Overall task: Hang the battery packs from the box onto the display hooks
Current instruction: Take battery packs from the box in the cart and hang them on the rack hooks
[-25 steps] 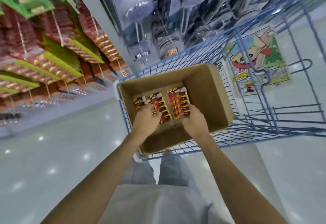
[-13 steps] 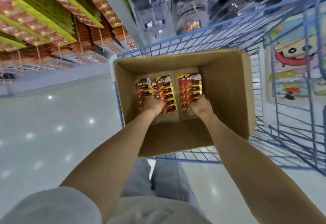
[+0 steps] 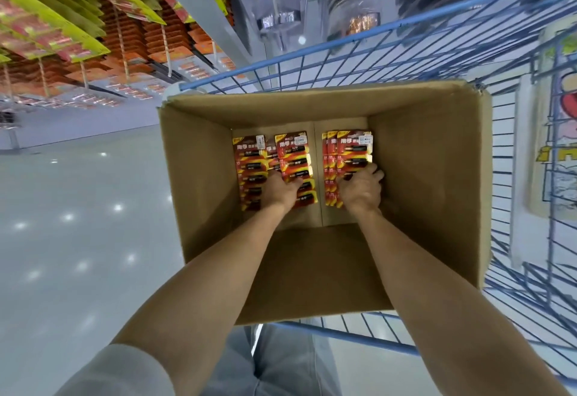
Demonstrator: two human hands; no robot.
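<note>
Here, the battery packs point(image 3: 293, 158) lie flat on the bottom of an open cardboard box point(image 3: 421, 177). They are red and gold cards overlapping in two groups, a wider one to the left and a narrower pile to the right, with bare cardboard between them. We judge they were laid flat and lapped so that several can be gathered at once.

Both of the person's bare arms reach down into the box. The right hand point(image 3: 362, 191) sits on the near end of the right pile. Its fingers point(image 3: 376, 174) curl over the pile's outer edge and the thumb bends against the inner side, so it seems to be gripping a few cards. The left hand point(image 3: 281, 191) rests on the left group where two rows overlap. Its fingers point(image 3: 278, 177) are bent downward onto the cards, and we cannot tell whether they have closed on one.

The box stands in a blue wire cart point(image 3: 312, 61), which likely keeps the stock within reach of the display. Up and to the left, display hooks point(image 3: 121, 39) carry crowded rows of hanging cards above a pale, shiny floor point(image 3: 62, 208).
</note>
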